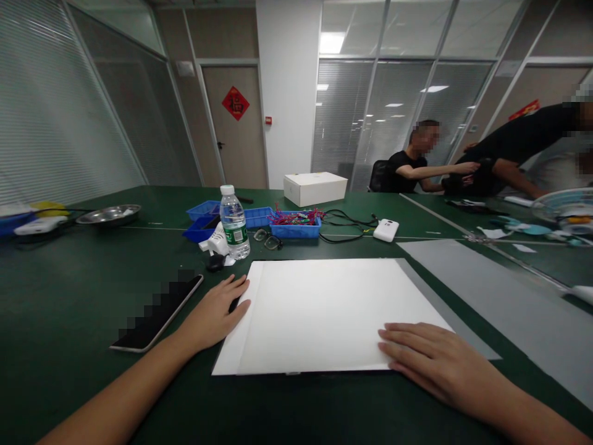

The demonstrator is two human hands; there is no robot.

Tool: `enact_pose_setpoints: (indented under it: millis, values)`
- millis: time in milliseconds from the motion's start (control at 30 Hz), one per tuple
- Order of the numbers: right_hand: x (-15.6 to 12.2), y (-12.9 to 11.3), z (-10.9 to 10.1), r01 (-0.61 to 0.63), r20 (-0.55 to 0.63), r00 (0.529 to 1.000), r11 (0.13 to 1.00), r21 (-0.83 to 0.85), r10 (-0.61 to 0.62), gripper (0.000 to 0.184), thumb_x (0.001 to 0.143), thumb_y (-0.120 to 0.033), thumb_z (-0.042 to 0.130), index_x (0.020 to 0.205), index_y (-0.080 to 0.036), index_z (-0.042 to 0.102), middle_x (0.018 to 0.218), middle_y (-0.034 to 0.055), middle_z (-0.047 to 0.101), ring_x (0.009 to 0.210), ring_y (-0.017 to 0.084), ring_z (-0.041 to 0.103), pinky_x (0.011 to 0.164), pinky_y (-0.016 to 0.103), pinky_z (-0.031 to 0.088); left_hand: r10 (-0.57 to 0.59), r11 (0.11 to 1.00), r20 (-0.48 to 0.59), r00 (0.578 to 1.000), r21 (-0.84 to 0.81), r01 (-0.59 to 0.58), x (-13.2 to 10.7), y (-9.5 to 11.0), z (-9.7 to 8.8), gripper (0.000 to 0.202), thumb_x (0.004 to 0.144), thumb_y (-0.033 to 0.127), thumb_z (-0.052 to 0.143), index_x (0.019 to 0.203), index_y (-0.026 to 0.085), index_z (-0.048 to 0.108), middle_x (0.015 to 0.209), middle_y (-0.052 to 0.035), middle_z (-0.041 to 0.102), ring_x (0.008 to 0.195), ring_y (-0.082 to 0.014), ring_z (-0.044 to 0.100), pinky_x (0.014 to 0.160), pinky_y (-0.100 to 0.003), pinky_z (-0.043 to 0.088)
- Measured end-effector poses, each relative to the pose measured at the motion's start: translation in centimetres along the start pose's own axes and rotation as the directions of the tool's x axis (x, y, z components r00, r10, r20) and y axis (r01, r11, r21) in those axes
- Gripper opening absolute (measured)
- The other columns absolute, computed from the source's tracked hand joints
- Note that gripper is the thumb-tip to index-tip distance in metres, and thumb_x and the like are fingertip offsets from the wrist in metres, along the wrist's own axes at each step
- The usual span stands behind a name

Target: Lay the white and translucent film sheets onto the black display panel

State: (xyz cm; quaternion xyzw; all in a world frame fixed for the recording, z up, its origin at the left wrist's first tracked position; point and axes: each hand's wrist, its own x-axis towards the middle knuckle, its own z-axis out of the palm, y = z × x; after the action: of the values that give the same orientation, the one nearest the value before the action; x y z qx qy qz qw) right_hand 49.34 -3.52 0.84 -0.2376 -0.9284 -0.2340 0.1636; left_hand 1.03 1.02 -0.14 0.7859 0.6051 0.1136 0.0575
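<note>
A large white sheet (pixel 324 309) lies flat on the dark green table (pixel 69 296) in front of me. My left hand (pixel 215 312) rests open at the sheet's left edge, fingers flat and touching it. On the sheet's near right corner my right hand (pixel 430 358) lies palm down, fingers stretched out to the left. Neither hand holds anything. A grey sheet (pixel 467 334) shows under the white one on its right side.
A phone (pixel 157 312) lies left of my left hand. Behind the sheet stand a water bottle (pixel 234 222), glasses (pixel 269 239), blue trays (pixel 296 225) with coloured bits, a white box (pixel 315 187) and cables. Two people lean over the table's far right. A metal dish (pixel 109 214) sits far left.
</note>
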Motion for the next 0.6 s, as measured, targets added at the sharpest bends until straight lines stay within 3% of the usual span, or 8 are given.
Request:
enact_pose_setpoints:
  millis: [267,600]
  values:
    - [0.5,-0.4,-0.3,0.016,0.05,0.999,0.996,0.09,-0.02,0.038,0.104,-0.028,0.051,0.14,-0.028,0.064,0.143,0.0028,0.061,0.128,0.018,0.063,0.104,0.033,0.058,-0.018,0.999,-0.011,1.0,-0.027,0.017,-0.2,0.4,-0.2,0.076,0.103,0.065,0.034,0.156,0.013,0.05,0.168,-0.0124,0.033,0.154,-0.0369,0.032,0.126,-0.058,0.029]
    - [0.9,-0.4,-1.2,0.085,0.151,0.984,0.993,0.082,-0.097,0.052,0.103,-0.038,0.054,0.154,-0.027,0.05,0.159,0.0014,0.042,0.139,0.019,0.054,0.106,0.036,0.058,-0.006,1.0,-0.008,1.0,-0.011,0.006,0.0,0.0,0.1,0.076,0.1,0.064,0.043,0.157,0.013,0.048,0.165,-0.0111,0.04,0.154,-0.0383,0.032,0.125,-0.06,0.029]
